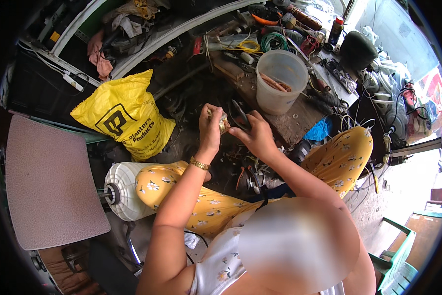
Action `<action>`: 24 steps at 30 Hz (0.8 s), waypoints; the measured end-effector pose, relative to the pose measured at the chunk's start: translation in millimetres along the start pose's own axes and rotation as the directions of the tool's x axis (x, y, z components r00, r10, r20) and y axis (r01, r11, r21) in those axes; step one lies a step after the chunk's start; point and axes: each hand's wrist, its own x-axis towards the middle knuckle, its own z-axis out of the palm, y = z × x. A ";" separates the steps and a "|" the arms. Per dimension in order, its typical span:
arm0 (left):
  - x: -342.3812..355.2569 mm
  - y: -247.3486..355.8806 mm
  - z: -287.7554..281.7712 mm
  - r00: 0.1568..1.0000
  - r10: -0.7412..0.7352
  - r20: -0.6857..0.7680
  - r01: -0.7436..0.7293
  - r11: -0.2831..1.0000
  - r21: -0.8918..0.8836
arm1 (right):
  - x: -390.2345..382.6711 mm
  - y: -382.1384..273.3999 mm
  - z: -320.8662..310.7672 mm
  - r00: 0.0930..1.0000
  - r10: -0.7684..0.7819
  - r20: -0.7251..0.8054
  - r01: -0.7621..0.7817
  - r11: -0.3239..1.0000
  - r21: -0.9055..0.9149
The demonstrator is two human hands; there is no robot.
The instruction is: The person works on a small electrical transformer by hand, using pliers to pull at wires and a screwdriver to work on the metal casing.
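Right hand point(256, 135) holds a dark tool point(239, 117) slanting forward-left.

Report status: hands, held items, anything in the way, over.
Left hand gripping small brassy piece. Right hand holding dark tool beside it. Translucent bucket beyond right hand, not between the hands.

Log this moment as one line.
left hand: holds small shiny brass-coloured piece; right hand: holds dark elongated tool; ahead: round translucent plastic bucket

Yellow sack point(137, 113) is presenting creased, glossy plastic; bucket point(272, 93), smooth translucent plastic. Board point(285, 125) is showing rough, matt wood. Handheld piece point(224, 125) is looking shiny, metallic; floral trousers point(342, 157), matt cloth.
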 end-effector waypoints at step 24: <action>4.8 13.6 -7.7 0.766 -0.639 0.070 0.595 0.663 -0.455 | 8.5 -4.0 -55.2 0.859 -0.390 0.332 0.505 0.539 -0.674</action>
